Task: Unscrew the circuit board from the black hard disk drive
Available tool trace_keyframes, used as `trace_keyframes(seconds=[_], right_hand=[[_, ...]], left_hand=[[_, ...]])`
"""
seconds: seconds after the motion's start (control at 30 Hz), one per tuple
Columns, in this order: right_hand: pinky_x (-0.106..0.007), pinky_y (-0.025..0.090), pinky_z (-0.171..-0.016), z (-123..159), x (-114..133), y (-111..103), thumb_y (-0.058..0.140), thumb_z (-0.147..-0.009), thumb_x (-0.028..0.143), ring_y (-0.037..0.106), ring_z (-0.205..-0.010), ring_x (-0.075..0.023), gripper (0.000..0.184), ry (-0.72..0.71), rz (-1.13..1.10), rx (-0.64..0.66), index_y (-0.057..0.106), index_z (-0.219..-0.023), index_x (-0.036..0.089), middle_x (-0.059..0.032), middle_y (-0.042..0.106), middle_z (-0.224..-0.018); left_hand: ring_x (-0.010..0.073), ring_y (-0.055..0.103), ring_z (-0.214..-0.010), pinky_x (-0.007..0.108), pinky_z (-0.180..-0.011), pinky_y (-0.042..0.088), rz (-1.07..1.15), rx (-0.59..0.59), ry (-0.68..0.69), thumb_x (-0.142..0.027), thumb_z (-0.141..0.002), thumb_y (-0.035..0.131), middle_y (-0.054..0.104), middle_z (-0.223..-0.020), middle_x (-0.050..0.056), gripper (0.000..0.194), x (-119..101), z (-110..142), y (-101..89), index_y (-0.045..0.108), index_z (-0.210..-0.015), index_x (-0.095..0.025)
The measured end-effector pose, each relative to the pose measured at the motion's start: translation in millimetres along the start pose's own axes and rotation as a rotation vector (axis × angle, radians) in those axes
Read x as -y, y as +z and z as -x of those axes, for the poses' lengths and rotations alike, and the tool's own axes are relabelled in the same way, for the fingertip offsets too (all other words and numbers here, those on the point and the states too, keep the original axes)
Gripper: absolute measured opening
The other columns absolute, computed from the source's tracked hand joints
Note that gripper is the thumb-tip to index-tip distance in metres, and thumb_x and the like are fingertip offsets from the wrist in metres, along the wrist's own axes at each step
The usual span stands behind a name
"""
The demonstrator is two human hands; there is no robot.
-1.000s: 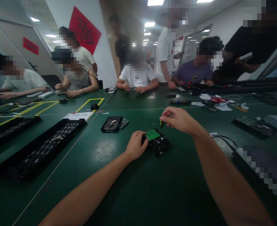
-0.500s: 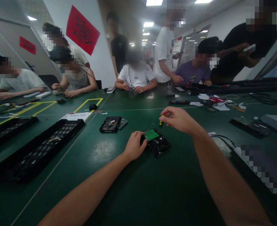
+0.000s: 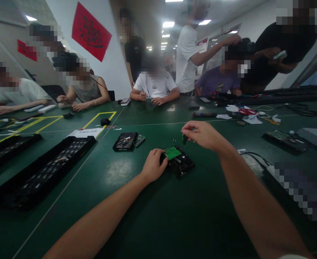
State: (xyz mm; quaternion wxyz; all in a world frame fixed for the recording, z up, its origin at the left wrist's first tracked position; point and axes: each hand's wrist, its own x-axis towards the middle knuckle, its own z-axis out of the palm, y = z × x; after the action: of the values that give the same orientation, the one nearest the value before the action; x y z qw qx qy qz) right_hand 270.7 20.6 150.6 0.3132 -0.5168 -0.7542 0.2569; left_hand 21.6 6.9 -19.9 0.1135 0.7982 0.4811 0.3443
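A black hard drive [image 3: 182, 166] lies on the green table with its green circuit board [image 3: 173, 153] facing up. My left hand [image 3: 155, 166] grips the drive's left edge between thumb and fingers. Above the drive's far right corner, my right hand [image 3: 199, 135] pinches a short yellow-and-black screwdriver [image 3: 184, 139], held upright; its tip is too dark to make out. Several tiny screws [image 3: 174, 140] lie on the table just beyond the drive. To the left rests a second black hard drive [image 3: 125, 141], with a loose circuit board [image 3: 140, 140] against its right side.
Long black trays [image 3: 44, 172] stand at the left. Another hard drive [image 3: 284, 141] and a grey box [image 3: 313, 140] are at the right, near black cables [image 3: 257, 157]. Paper scraps and red-handled scissors [image 3: 247, 112] lie farther back. Several people sit or stand across the table.
The view has shifted slightly. My right hand stays over the drive's far corner, and the screwdriver has turned a little in its fingers. My left hand keeps its hold. A standing person has raised an arm.
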Motion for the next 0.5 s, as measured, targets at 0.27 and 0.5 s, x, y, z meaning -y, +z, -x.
trace_keyframes(seconds=[0.27, 0.5], right_hand=[[-0.026, 0.053, -0.057, -1.2, -7.6, 3.3, 0.066, -0.095, 0.022, 0.071, -0.067, -0.0155, 0.009, 0.018, -0.019, -0.026, 0.070, -0.103, 0.019, -0.0077, 0.078, -0.099], [-0.025, 0.050, -0.055, 1.2, -3.2, 2.4, 0.076, -0.091, 0.031, 0.068, -0.063, -0.0140, 0.012, 0.013, 0.014, -0.024, 0.070, -0.093, 0.020, -0.0057, 0.077, -0.096]], left_hand=[[0.0302, 0.062, -0.119, 0.051, -0.107, 0.053, -0.001, -0.002, 0.002, -0.029, -0.097, 0.063, 0.067, -0.123, 0.013, 0.030, -1.5, -0.1, -0.9, 0.062, -0.126, -0.020], [0.0302, 0.063, -0.119, 0.050, -0.106, 0.053, -0.004, -0.002, 0.011, -0.030, -0.097, 0.062, 0.068, -0.122, 0.012, 0.031, 0.9, -0.1, 0.3, 0.063, -0.126, -0.021]])
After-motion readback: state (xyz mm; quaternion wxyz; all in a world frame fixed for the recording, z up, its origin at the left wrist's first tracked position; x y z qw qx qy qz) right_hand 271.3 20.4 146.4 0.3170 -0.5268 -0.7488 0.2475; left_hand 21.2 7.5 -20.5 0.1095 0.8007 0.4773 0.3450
